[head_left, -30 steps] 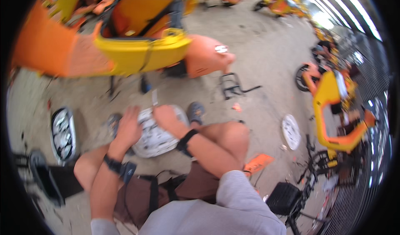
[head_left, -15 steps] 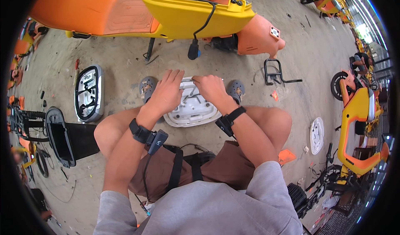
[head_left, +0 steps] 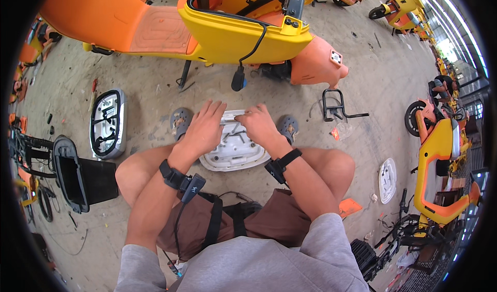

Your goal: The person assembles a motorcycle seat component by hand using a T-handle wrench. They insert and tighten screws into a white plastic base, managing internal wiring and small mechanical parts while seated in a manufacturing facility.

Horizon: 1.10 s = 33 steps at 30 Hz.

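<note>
A white moulded plastic panel (head_left: 235,160) with rounded corners lies between my feet, several dark slim metal pieces (head_left: 234,138) loose in its hollow. My left hand (head_left: 205,129) rests over the panel's far left edge, fingers stretched forward and slightly apart. At the far right edge, my right hand (head_left: 260,126) has its fingers bent, thumb and forefinger pinched near the rim. Whatever sits in that pinch is too small to make out. Both hands cover parts of the far rim.
A yellow-and-orange scooter body (head_left: 243,40) stands ahead. A white panel with black seal (head_left: 107,123) and a black bin (head_left: 85,175) lie left. To the right are a black metal rack (head_left: 334,105), a white oval panel (head_left: 387,180) and a yellow scooter frame (head_left: 427,173).
The whole scene sits slightly lower in the picture, as my head has tilted up a little. Both hands stay at the panel's far end with much the same grip.
</note>
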### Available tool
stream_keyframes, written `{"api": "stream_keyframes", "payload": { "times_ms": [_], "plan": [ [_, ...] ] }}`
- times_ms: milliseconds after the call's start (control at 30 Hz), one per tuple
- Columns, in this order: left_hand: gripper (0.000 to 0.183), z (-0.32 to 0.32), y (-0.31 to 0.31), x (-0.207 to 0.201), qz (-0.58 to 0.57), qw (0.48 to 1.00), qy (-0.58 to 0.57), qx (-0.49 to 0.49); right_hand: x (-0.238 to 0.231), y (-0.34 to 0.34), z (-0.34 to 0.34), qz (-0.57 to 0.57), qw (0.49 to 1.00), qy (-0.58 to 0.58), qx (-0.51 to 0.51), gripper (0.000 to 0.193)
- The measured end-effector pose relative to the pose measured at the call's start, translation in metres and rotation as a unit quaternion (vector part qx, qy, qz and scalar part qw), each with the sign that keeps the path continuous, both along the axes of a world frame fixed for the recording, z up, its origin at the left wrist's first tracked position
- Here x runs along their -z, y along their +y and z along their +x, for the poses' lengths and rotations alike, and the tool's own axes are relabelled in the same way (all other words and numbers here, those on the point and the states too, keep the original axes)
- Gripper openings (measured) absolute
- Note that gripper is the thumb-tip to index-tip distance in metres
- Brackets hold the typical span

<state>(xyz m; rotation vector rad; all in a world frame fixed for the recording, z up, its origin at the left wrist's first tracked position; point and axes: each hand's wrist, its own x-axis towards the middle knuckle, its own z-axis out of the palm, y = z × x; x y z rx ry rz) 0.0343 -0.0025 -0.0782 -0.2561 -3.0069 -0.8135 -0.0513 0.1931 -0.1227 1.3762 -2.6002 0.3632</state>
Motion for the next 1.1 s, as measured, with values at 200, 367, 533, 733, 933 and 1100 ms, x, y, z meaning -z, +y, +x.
{"api": "stream_keyframes", "payload": {
  "times_ms": [200,367,533,733,933,1100],
  "plan": [
    [0.051,0.002,-0.001,0.014,0.006,1.0,-0.008,0.027,0.001,-0.011,0.011,-0.049,0.984,-0.102,0.137,0.015],
    [0.04,0.002,-0.004,0.002,0.016,0.987,-0.151,0.047,-0.013,-0.02,0.017,-0.042,0.968,-0.141,0.202,0.019],
    [0.025,0.001,0.014,-0.029,0.118,0.989,-0.081,0.029,0.003,-0.014,0.01,-0.062,0.972,-0.165,0.155,0.014],
    [0.033,-0.002,0.0,-0.004,0.092,0.994,0.051,0.039,0.012,-0.008,0.006,-0.04,0.997,-0.065,-0.027,0.03],
    [0.042,0.008,-0.007,0.008,0.029,0.986,-0.164,0.019,0.004,-0.009,0.014,-0.122,0.991,-0.051,0.035,0.026],
    [0.034,0.002,-0.01,0.015,-0.011,0.99,-0.14,0.023,0.017,-0.014,0.014,-0.132,0.979,-0.121,0.101,0.024]
  ]
}}
